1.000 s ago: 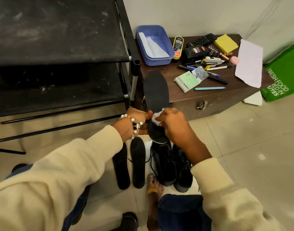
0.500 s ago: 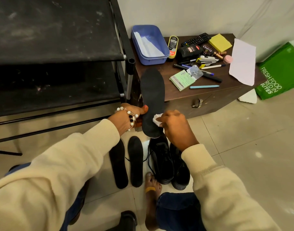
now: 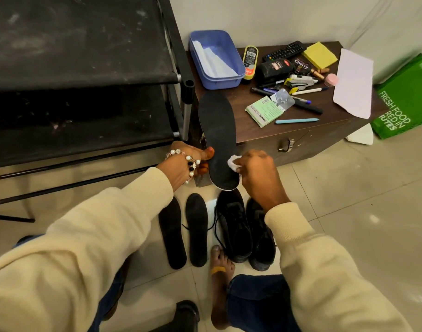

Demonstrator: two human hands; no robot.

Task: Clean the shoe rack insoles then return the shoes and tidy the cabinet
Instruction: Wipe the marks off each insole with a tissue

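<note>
Head-worn camera looks steeply down, close over the person's forearms and floor.

The rack (image 3: 80,68) runs off the top and left edges. The right hand (image 3: 258,173) covers most of the wipe (image 3: 305,161) and the insole's (image 3: 217,140) right heel edge. The green bag (image 3: 406,101) is cut by the right edge (its lettering only partly readable). Small cabinet-top (image 3: 253,130) labels are too tiny to read.

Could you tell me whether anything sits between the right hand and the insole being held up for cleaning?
Only the white wipe: the right hand presses it against the held insole, which the left hand grips at its edge. Nothing else visibly intervenes.
</note>
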